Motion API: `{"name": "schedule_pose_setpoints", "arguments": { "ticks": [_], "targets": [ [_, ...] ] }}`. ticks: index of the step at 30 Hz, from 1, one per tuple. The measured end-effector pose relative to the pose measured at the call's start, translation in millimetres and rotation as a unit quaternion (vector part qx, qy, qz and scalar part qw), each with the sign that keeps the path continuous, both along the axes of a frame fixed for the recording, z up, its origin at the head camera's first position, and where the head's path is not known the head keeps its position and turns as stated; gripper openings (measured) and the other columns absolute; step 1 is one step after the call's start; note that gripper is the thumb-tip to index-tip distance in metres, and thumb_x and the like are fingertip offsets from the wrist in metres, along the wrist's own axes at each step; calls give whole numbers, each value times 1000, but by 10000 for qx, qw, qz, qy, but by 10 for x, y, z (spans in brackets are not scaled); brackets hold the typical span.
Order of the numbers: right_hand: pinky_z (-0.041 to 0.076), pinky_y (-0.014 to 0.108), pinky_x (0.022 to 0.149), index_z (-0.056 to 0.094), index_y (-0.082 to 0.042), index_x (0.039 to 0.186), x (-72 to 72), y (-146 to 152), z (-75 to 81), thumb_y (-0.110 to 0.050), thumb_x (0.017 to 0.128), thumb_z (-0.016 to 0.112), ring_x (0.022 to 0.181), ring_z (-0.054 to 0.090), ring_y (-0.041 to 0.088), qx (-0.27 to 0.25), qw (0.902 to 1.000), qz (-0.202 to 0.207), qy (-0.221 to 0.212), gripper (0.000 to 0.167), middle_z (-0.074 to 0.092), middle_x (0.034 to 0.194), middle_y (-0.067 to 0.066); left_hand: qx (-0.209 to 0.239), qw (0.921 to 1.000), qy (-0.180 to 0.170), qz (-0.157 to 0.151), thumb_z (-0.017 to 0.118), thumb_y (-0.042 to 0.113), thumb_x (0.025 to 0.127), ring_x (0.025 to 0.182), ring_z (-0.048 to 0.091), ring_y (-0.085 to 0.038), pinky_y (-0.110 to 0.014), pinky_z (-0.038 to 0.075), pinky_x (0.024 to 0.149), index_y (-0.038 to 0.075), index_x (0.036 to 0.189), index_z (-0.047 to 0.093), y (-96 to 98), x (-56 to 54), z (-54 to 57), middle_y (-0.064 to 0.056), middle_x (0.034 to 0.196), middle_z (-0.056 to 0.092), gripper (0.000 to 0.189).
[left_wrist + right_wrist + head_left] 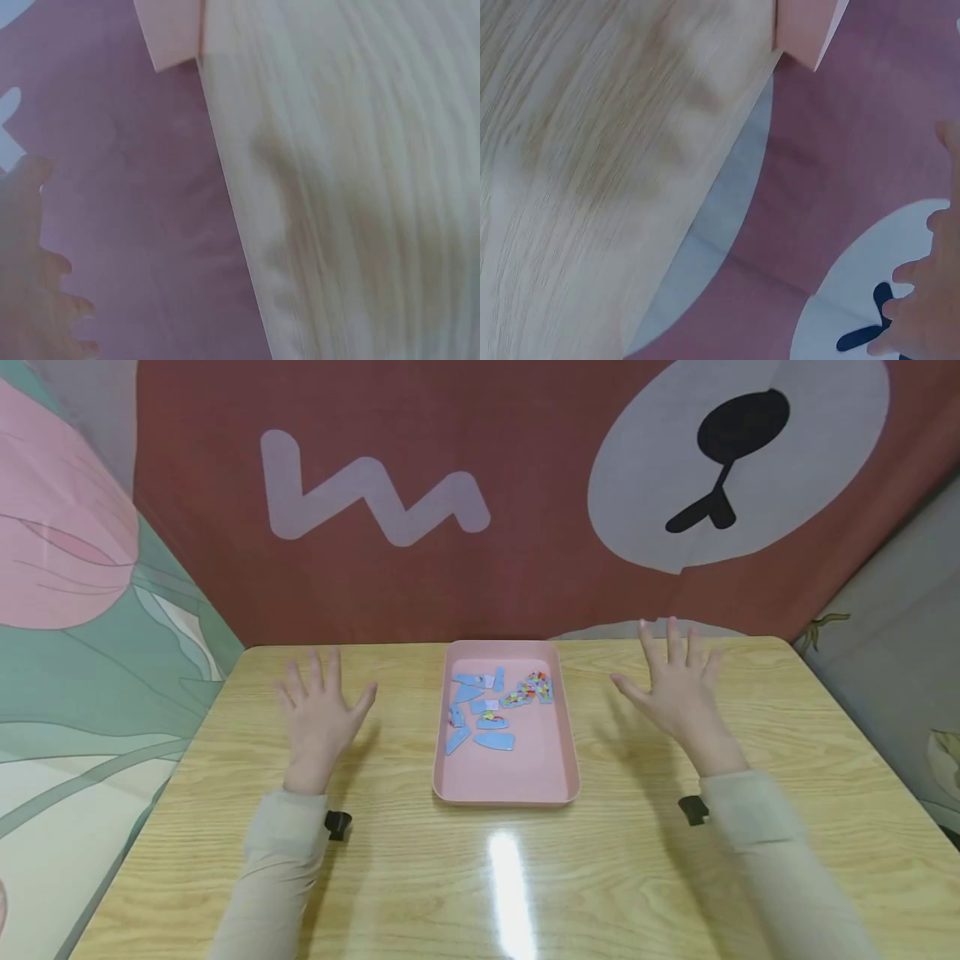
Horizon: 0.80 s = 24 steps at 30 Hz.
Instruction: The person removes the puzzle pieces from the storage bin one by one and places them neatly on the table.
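Pieces of flat blue, irregular in outline, lie scattered inside a shallow pink tray, mostly in its middle and far parts. Two at the tray's far right carry a dense multicoloured pattern; a few others show small bits of colour or white. The tray stands on a wood-grain table, near its far edge and between my hands. My left hand is raised over the table to the left of the tray, fingers spread, thumb pointing right. My right hand is up on the right side, fingers spread too, thumb pointing left. Both are apart from the tray and hold nothing. I wear pale sleeves, with a small black object beside each wrist. Beyond the table hangs a reddish-brown cloth with a pale zigzag on the left and a black nose on the right.
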State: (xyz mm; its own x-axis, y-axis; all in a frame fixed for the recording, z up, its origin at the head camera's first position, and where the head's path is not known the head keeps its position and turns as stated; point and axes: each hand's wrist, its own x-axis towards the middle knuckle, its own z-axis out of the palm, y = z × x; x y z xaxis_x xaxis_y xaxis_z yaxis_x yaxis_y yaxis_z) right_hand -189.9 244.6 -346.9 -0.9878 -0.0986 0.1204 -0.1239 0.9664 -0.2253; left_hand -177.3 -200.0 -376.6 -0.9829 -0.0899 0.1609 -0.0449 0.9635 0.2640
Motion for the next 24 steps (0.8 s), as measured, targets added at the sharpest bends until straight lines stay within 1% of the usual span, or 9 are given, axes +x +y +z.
{"name": "schedule_pose_setpoints", "arguments": {
  "ticks": [3,6,9,11,15,17,19,23,24],
  "targets": [
    [0,75,110,3,-17,155,1,-97,-18,-60,94,41,143,-3,54,-346,9990,273,50,84,0,158,29,376,9992,96,-106,40,58,94,143,1,-53,-72,1,113,7,154,11,58,-6,13,-28,157,11,83],
    [8,73,112,7,-12,155,4,-213,-56,-50,95,48,142,5,54,-928,9939,602,9,82,7,156,31,809,9962,201,-257,45,51,95,141,9,-55,-72,6,113,4,151,19,120,-20,15,-29,154,21,79],
    [15,72,112,8,-10,154,10,-335,-93,-42,96,52,143,10,51,-1555,9840,835,-240,80,9,157,29,1352,9896,197,-450,49,45,95,139,19,-54,-69,13,114,1,149,26,190,-28,21,-29,151,30,73],
    [17,68,114,8,-9,154,12,-417,-111,-37,96,54,145,12,47,-1907,9763,931,-422,80,11,158,25,1808,9820,45,-548,49,44,95,139,25,-51,-66,19,115,0,148,28,240,-27,29,-28,150,33,72],
    [23,60,117,14,-6,153,9,-594,-144,-25,94,59,144,22,42,-2453,9604,1104,-733,77,21,157,22,2731,9584,-495,-671,48,44,97,135,36,-45,-57,35,111,2,148,30,322,-28,17,-25,149,37,69],
    [28,57,116,18,-3,152,6,-686,-160,-18,93,61,140,30,42,-2685,9521,1187,-859,74,29,153,24,3132,9434,-799,-746,48,40,98,133,40,-44,-55,40,108,4,148,31,351,-39,-6,-24,148,39,64],
    [34,55,113,23,-1,150,-1,-772,-187,-13,91,63,134,38,44,-2918,9429,1260,-994,72,37,147,26,3450,9295,-969,-872,50,32,99,129,46,-44,-51,46,104,2,146,34,386,-56,-31,-26,144,44,59],
    [40,52,110,31,3,145,-11,-921,-246,-7,91,62,126,47,44,-3256,9258,1398,-1316,64,48,136,30,4167,8913,-1468,-1018,51,20,99,126,51,-41,-46,50,102,-1,145,35,460,-71,-70,-27,142,45,53],
    [42,51,108,33,4,144,-13,-955,-266,-5,90,62,124,49,44,-3293,9230,1438,-1374,61,49,134,30,4376,8788,-1600,-1034,51,18,98,126,50,-40,-45,50,102,-2,145,34,481,-70,-81,-27,142,45,53]
  ]
}}
